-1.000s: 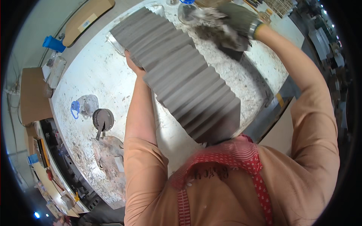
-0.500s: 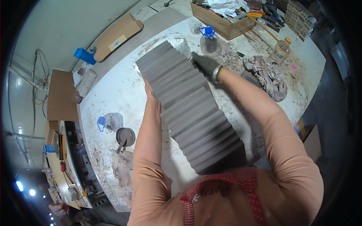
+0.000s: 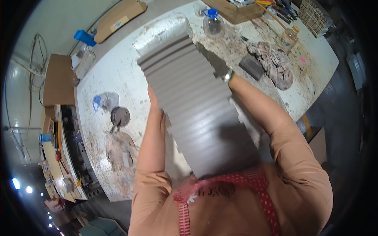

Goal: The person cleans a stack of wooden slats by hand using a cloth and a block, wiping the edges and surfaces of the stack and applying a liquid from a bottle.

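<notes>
A long stack of thin grey slabs [image 3: 197, 106] with stepped, uneven edges reaches from the table's middle to my chest, its near end against my apron. My left hand [image 3: 153, 98] is at its left side, the fingers hidden behind it. Along the far right side lies my right hand [image 3: 212, 61] in a dark glove, with a band at the wrist; its fingertips are partly out of sight. The stack is held between both hands. Just beyond its far end sits a bundle in clear plastic wrap [image 3: 163, 32].
A jug with a blue handle [image 3: 214, 26], a dark block [image 3: 252, 67], a crumpled rag [image 3: 271, 65] and a capped bottle [image 3: 288, 38] lie to the right. On the left are a second clear jug [image 3: 109, 101], a round dark pot [image 3: 120, 117] and a stained cloth [image 3: 120, 149]. A wooden box [image 3: 236, 12] stands behind.
The stack has tilted, and its broad face now catches more light. Its far end has drawn back, baring more of the wrapped bundle. The dark block by the rag shows more fully.
</notes>
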